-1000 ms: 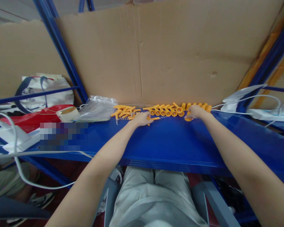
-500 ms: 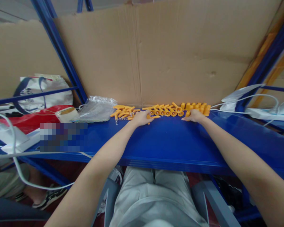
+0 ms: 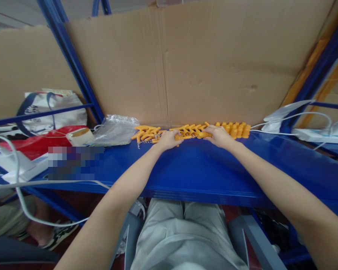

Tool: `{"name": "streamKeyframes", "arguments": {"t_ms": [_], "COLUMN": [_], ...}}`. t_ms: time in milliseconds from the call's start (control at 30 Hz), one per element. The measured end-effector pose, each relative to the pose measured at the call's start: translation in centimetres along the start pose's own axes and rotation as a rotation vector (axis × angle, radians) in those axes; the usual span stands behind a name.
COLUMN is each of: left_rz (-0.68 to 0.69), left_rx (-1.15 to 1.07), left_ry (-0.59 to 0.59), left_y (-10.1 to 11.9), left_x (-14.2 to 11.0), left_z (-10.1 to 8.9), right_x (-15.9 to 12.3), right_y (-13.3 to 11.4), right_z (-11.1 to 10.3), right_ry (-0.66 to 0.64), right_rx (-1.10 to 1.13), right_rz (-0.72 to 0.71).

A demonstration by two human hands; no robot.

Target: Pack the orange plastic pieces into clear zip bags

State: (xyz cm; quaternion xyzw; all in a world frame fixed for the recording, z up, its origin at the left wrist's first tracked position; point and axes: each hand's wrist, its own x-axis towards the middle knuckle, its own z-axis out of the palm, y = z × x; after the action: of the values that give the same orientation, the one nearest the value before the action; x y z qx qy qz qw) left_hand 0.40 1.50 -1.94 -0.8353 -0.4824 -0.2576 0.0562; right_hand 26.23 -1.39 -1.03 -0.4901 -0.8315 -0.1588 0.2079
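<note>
At the back of the blue table lie several orange branched plastic pieces [image 3: 147, 132] with thin metal chains [image 3: 146, 141]. My left hand [image 3: 169, 140] is closed on an orange plastic piece [image 3: 177, 138], mostly hidden by the fingers. To its right is a row of orange pieces with round cup-like ends [image 3: 187, 134]. My right hand [image 3: 220, 136] is closed on an orange cap-like piece [image 3: 204, 134] at the right end of that row. Beside that hand stand several orange caps [image 3: 241, 130] in a tight group.
A clear plastic bag [image 3: 115, 131] lies left of the orange pieces. Farther left are a red bag [image 3: 42, 140], a white cloth bag [image 3: 56, 108] and white cables [image 3: 19, 198]. A cardboard sheet [image 3: 214, 63] closes off the back of the blue table [image 3: 197, 168].
My right hand has moved left with an orange cap-like piece, from the group of caps to the row of round-ended pieces. My left hand has stayed nearly in place.
</note>
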Motion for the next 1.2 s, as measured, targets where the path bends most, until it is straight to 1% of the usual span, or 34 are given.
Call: {"name": "streamKeyframes", "arguments": {"t_ms": [100,200,267,333,467,533,633,700,767,867,967,1067,1200], "left_rz": [0.008,0.003,0.003,0.020,0.088,0.109,0.114,0.114,0.108,0.095,0.106,0.132,0.128], "left_rx": [0.001,-0.002,-0.002,-0.012,-0.070,-0.096,-0.116,-0.118,-0.103,-0.075,-0.074,-0.071,-0.045], "left_ry": [0.009,0.009,0.012,0.022,0.049,0.056,0.065,0.078,0.093,0.107,0.126,0.144,0.140], "left_y": [-0.1,-0.2,-0.2,-0.2,0.0,0.1,0.2,0.2,0.2,0.1,0.2,0.4,0.9], "left_x": [0.1,0.2,0.2,0.2,0.0,0.0,-0.1,0.0,0.0,0.0,-0.1,-0.2,-0.3], "left_z": [0.1,0.2,0.2,0.2,0.1,0.0,-0.1,-0.1,-0.1,-0.2,-0.5,-0.7,-1.0], "right_x": [-0.1,-0.2,-0.3,-0.3,-0.1,0.1,0.2,0.2,0.2,0.0,0.0,0.1,0.1], "right_y": [-0.5,-0.2,0.2,0.2,-0.7,-1.2,-1.2,-0.7,-0.1,0.6,0.4,-0.4,-1.2], "right_z": [-0.2,-0.2,-0.1,0.2,1.1,1.5,1.7,1.5,1.2,0.6,0.1,-0.3,-0.7], "right_ry": [-0.020,-0.047,-0.050,-0.035,0.019,0.034,0.052,0.040,0.004,-0.037,-0.068,-0.094,-0.109], "right_rx": [-0.037,-0.086,-0.078,-0.030,0.111,0.178,0.282,0.375,0.514,0.775,0.985,1.078,1.075], "right_rz": [0.064,0.146,0.153,0.097,-0.090,-0.123,-0.111,-0.075,-0.006,0.140,0.286,0.400,0.476]}}
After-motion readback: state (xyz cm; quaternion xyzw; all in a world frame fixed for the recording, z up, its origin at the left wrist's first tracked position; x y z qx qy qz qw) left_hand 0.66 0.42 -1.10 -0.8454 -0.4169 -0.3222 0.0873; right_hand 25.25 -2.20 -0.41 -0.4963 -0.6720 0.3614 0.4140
